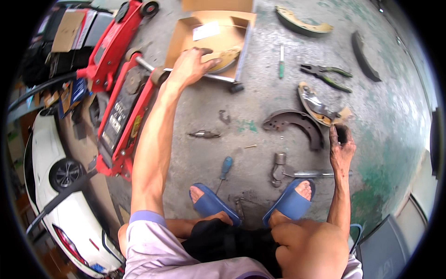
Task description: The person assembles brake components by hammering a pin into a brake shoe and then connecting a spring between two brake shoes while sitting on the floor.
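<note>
A hammer (280, 169) lies lower centre on the floor (269, 100). Right of centre, the right hand (343, 142) curls its grip at a tan brake shoe's (312, 106) lower end. Upper centre, the left hand (195, 66) parts its grip over another shoe (226, 60) inside a cardboard box (227, 39) — whether either holds firmly, I cannot tell.

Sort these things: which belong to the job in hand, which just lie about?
Likely the job:
boxed brake shoe at the left hand
open box
second brake shoe at the right hand
pliers
hammer

Likely lying about:
red jack
white car
</note>
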`<state>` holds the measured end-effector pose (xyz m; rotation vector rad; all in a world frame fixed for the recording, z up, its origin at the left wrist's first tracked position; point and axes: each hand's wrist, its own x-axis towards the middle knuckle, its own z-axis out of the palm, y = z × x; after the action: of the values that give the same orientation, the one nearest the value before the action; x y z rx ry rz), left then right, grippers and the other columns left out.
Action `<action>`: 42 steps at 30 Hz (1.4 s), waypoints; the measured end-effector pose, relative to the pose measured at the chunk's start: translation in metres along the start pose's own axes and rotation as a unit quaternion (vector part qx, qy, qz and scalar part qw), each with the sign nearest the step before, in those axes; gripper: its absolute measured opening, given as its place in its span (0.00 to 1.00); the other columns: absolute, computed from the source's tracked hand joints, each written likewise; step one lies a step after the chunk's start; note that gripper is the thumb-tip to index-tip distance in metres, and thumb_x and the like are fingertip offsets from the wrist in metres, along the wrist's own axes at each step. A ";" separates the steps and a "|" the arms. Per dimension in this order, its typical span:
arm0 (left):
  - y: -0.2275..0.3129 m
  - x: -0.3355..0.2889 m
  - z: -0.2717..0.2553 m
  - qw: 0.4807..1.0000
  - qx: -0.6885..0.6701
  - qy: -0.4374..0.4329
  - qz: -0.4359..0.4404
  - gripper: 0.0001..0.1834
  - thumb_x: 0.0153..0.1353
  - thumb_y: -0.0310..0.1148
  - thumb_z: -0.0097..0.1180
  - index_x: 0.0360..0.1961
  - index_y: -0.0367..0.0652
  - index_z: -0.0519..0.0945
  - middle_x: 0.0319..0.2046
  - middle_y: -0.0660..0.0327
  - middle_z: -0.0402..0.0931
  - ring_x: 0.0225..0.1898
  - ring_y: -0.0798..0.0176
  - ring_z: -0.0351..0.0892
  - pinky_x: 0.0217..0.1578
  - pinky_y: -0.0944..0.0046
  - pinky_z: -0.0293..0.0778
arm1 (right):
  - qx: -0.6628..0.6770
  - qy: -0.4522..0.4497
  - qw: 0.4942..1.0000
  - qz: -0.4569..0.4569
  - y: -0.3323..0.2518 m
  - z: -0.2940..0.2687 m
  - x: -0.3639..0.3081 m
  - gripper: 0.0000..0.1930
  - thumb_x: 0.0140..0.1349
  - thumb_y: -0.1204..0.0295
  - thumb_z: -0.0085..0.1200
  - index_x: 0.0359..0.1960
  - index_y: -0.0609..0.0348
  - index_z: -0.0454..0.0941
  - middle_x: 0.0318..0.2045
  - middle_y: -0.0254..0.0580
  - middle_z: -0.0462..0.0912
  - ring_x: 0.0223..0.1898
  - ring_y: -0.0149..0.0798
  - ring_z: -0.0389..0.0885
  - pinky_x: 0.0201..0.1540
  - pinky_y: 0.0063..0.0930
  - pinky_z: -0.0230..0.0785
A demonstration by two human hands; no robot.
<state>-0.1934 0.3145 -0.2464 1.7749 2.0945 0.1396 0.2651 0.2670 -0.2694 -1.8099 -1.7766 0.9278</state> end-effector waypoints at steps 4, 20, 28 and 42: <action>0.051 -0.012 0.018 0.984 -0.093 0.145 0.043 0.22 0.64 0.46 0.63 0.49 0.39 0.85 0.45 0.47 0.84 0.49 0.50 0.84 0.51 0.56 0.77 | 0.064 0.086 0.994 -0.001 0.027 -0.029 0.030 0.10 0.65 0.70 0.61 0.42 0.65 0.80 0.34 0.46 0.86 0.35 0.35 0.83 0.43 0.29 0.74; 0.157 0.065 0.162 0.917 -0.277 0.287 -0.024 0.15 0.64 0.36 0.60 0.49 0.41 0.83 0.49 0.52 0.79 0.53 0.48 0.77 0.56 0.53 0.72 | -0.049 0.006 0.988 -0.146 -0.045 -0.035 0.197 0.11 0.65 0.69 0.58 0.43 0.66 0.78 0.37 0.55 0.86 0.37 0.48 0.86 0.43 0.38 0.75; 0.146 0.104 0.175 0.912 -0.205 0.354 -0.013 0.14 0.66 0.31 0.55 0.50 0.39 0.82 0.48 0.51 0.76 0.51 0.46 0.74 0.54 0.49 0.69 | -0.040 -0.049 0.984 -0.167 -0.077 0.008 0.276 0.15 0.68 0.65 0.56 0.44 0.67 0.77 0.40 0.58 0.85 0.42 0.54 0.85 0.48 0.43 0.75; 0.149 0.108 0.161 0.957 -0.121 0.264 -0.024 0.16 0.66 0.32 0.52 0.54 0.44 0.80 0.49 0.52 0.71 0.52 0.46 0.69 0.56 0.45 0.64 | -0.178 -0.170 0.954 -0.174 -0.082 0.083 0.363 0.16 0.68 0.63 0.52 0.42 0.67 0.74 0.37 0.66 0.83 0.45 0.65 0.81 0.50 0.53 0.71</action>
<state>-0.0113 0.4193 -0.3715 1.6612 2.3383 0.9057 0.1308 0.6195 -0.3240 -1.5112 -2.5185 0.8521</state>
